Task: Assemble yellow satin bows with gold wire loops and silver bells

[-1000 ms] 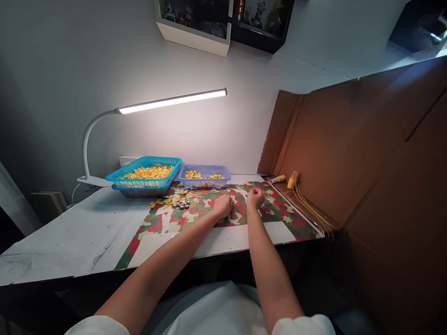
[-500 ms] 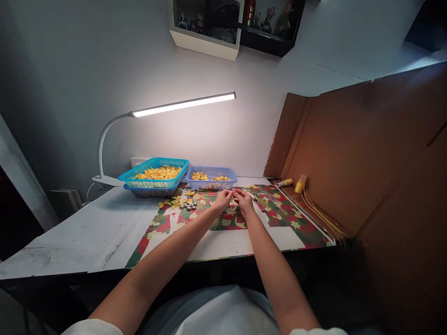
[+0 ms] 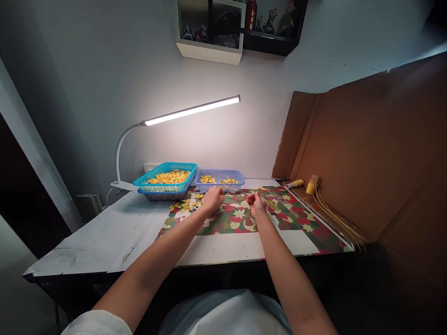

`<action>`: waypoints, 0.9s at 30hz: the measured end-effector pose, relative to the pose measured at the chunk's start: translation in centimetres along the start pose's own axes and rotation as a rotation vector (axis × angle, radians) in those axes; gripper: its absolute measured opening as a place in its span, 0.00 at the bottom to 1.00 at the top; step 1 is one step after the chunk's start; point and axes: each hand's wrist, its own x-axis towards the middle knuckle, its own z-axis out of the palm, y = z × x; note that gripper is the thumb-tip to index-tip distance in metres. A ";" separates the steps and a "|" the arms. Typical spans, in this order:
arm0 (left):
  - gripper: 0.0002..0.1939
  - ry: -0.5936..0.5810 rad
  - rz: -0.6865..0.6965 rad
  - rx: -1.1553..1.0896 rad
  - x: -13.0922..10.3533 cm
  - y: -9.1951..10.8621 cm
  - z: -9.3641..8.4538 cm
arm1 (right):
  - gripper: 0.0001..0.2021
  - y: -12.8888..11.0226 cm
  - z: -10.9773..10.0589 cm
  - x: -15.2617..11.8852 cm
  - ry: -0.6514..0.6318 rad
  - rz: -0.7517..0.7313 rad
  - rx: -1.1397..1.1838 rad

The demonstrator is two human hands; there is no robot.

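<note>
My left hand [image 3: 213, 199] is over the patterned sheet [image 3: 240, 214], just right of the yellow bows [image 3: 188, 203] and the silver bells [image 3: 194, 208]. Its fingers are curled, and whatever they hold is too small to make out. To the right, my right hand [image 3: 257, 204] has its fingers bent together beside a small heap of gold bits [image 3: 273, 204]; its fingertips are too small to read. A thin gold cord [image 3: 225, 224] lies on the sheet between and below the hands.
A turquoise basket [image 3: 164, 188] of yellow bows sits on another basket at the back left. A blue-violet basket [image 3: 220, 187] stands behind my hands. The lamp [image 3: 192, 110] arches above. Yellow spools [image 3: 312, 185] and cords lie by the cardboard wall [image 3: 366, 139].
My hands have moved apart from their meeting point, the left going left toward the bows and bells. The view has shifted slightly.
</note>
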 end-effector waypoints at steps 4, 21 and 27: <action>0.17 0.015 -0.075 0.169 1.0 -3.2 -4.1 | 0.25 -0.7 -0.5 -0.1 0.033 0.002 0.040; 0.17 0.123 -0.190 -0.542 1.3 -5.3 -4.4 | 0.23 -0.7 0.7 -1.5 -0.015 0.060 0.022; 0.16 0.038 -0.224 -0.961 -0.2 -3.1 -1.4 | 0.18 -1.1 1.0 -1.9 -0.124 0.126 -0.011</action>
